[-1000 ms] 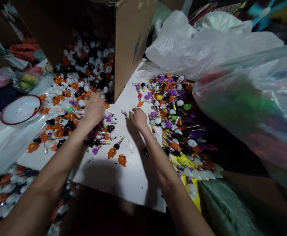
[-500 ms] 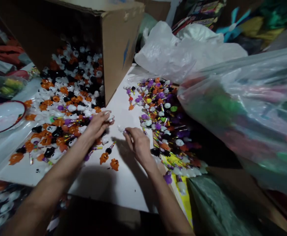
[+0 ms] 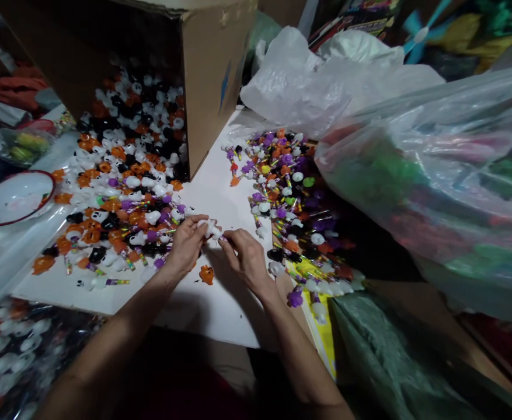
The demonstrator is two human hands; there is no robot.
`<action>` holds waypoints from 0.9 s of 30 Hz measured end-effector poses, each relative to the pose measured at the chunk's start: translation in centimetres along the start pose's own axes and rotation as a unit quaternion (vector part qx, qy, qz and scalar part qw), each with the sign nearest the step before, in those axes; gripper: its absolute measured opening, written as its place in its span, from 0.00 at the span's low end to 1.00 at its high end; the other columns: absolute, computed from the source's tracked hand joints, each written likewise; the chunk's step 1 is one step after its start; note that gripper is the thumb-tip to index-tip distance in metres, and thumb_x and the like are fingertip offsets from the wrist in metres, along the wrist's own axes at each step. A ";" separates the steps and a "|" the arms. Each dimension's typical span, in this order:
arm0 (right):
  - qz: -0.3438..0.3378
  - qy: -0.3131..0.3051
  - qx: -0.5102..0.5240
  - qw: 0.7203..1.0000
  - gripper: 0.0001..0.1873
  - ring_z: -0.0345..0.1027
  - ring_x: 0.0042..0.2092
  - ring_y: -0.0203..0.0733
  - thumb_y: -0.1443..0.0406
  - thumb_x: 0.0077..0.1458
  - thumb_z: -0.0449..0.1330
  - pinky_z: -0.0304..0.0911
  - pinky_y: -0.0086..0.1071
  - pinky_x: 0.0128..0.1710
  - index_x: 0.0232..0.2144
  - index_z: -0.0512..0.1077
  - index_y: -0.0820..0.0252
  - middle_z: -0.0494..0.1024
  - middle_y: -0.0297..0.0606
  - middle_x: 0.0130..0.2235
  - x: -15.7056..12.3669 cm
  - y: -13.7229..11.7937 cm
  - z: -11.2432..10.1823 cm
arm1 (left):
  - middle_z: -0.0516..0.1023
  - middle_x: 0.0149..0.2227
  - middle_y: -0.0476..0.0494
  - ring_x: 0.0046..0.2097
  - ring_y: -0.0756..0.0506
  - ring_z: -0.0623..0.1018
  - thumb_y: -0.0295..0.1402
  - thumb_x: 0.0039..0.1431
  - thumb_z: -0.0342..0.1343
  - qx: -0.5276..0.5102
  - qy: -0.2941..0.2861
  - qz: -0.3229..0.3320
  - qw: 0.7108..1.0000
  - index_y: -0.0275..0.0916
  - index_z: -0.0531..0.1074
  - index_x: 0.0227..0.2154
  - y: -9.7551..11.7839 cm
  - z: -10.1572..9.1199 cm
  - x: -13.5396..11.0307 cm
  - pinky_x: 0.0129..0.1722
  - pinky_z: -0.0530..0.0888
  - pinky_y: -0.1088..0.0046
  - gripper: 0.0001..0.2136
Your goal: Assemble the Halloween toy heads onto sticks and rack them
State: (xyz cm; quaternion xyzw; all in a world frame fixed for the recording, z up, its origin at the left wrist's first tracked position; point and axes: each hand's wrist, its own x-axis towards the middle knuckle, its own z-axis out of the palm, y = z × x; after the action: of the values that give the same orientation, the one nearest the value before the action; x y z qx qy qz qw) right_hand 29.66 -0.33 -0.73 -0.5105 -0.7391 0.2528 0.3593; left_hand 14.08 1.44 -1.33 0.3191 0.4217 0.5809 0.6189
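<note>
Over the white board (image 3: pixel 233 201), my left hand (image 3: pixel 186 245) pinches a white plastic ghost-like figure (image 3: pixel 206 226). My right hand (image 3: pixel 246 256) grips a thin tube with a white end piece (image 3: pixel 219 235); most of the tube is hidden by the fingers. The two pieces meet between my fingertips; whether they are joined I cannot tell. Just below my hands lies an orange figure (image 3: pixel 206 274). A heap of white, orange and black figures (image 3: pixel 100 217), with some striped tubes among them, spreads beside my left hand. Tubes with coloured tops (image 3: pixel 282 213) are piled right of my right hand.
A cardboard box (image 3: pixel 212 76) lies with its opening towards me, figures spilling out. At left stands a white bowl with a red rim (image 3: pixel 17 220). A big clear bag (image 3: pixel 413 175) bulges at right, with a crumpled white bag (image 3: pixel 291 87) behind and a dark green bag (image 3: pixel 382 350) in front.
My left hand has moved down and right, bringing the white figure up to the piece in my right hand. A tube and an orange figure near the left hand are now covered. The view has shifted slightly.
</note>
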 end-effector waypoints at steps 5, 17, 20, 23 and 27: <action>0.160 -0.203 0.437 0.862 0.28 0.57 0.21 0.32 0.40 0.51 0.57 0.56 0.28 0.24 0.27 0.70 0.61 0.68 0.32 0.21 -1.5 -0.1 2.1 | 0.80 0.41 0.40 0.42 0.44 0.80 0.35 0.51 0.63 0.166 -0.097 0.068 0.979 0.38 0.74 0.38 0.7 -2.0 -4.3 0.42 0.76 0.70 0.12; 0.215 -0.053 -0.349 0.911 0.16 0.71 0.46 0.51 0.62 0.63 0.51 0.62 0.35 0.41 0.46 0.73 0.66 0.76 0.53 0.45 4.6 8.4 -3.8 | 0.71 0.56 0.33 0.58 0.36 0.69 0.33 0.60 0.49 0.794 0.032 0.206 0.572 0.33 0.73 0.49 12.5 -5.8 9.3 0.59 0.63 0.55 0.17; 0.243 -0.085 -0.405 0.877 0.16 0.72 0.46 0.51 0.64 0.63 0.51 0.63 0.34 0.38 0.47 0.71 0.68 0.76 0.54 0.44 5.4 9.5 -2.4 | 0.77 0.47 0.31 0.51 0.38 0.75 0.28 0.57 0.53 0.844 -0.092 0.047 0.526 0.31 0.76 0.45 8.6 -2.8 14.2 0.51 0.70 0.62 0.14; 0.228 -0.099 -0.416 0.875 0.15 0.74 0.44 0.50 0.65 0.63 0.49 0.62 0.34 0.36 0.44 0.71 0.69 0.78 0.54 0.42 5.5 10.0 -1.4 | 0.79 0.41 0.33 0.47 0.37 0.77 0.27 0.46 0.62 0.847 -0.131 0.005 0.515 0.32 0.79 0.35 5.5 -1.6 16.3 0.47 0.71 0.65 0.11; 0.202 -0.117 -0.410 0.882 0.13 0.75 0.43 0.49 0.66 0.63 0.49 0.60 0.33 0.36 0.41 0.72 0.66 0.79 0.51 0.41 5.0 10.6 -1.7 | 0.72 0.53 0.26 0.56 0.34 0.70 0.27 0.52 0.58 0.846 -0.086 0.034 0.525 0.30 0.76 0.44 4.7 -3.0 17.7 0.53 0.67 0.61 0.15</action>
State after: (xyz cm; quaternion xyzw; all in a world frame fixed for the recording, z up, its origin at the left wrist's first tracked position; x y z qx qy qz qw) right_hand 35.99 8.05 -6.20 -0.7171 -0.6943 0.0524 -0.0300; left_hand 8.76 19.25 -1.15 0.7551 0.6491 -0.0586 0.0713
